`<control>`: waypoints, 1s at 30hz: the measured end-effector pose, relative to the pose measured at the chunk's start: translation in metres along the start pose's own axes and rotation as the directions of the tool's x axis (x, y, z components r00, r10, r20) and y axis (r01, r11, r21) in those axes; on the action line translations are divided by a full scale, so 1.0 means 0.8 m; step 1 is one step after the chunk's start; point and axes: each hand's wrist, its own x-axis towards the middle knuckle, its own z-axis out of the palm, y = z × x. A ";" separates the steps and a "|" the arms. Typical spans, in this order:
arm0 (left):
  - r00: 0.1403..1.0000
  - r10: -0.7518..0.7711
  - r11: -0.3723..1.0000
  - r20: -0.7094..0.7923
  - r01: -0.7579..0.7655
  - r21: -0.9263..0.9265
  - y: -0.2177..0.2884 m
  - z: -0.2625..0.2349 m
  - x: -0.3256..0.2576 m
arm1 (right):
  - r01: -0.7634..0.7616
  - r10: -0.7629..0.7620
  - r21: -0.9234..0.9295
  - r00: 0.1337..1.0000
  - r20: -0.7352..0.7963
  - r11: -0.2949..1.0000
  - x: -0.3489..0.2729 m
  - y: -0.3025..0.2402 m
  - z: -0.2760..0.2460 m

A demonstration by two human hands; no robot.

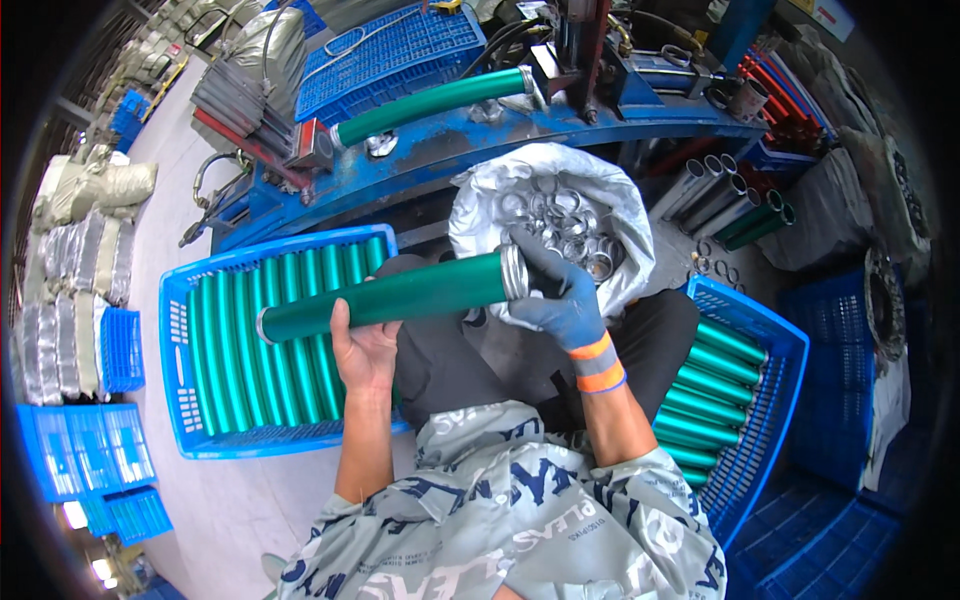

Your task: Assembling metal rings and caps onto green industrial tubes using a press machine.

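Observation:
A green metal tube (420, 298) lies level across my lap, held between both hands. My bare left hand (365, 350) supports it from below near the middle, thumb up along the near side. On my right hand (562, 302) is a blue-grey glove with an orange and grey cuff; its fingers are closed around the tube's right end. A silver ring-shaped collar (515, 272) sits at that end. Just beyond, a white sack (478, 205) stands open with many loose silver rings (565, 220) inside.
Blue crates with green tubes stand at my left (180, 420) and right (785, 395). Ahead, a blue machine bench (410, 170) carries another green tube (435, 105). Several upright tubes (715, 195) and loose rings (715, 265) are on the floor at right.

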 end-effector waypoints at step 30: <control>0.992 0.026 0.995 -0.126 -0.014 0.095 -0.017 -0.012 0.121 | 0.478 -0.545 -0.877 0.750 0.375 0.054 0.370 -0.093 -0.074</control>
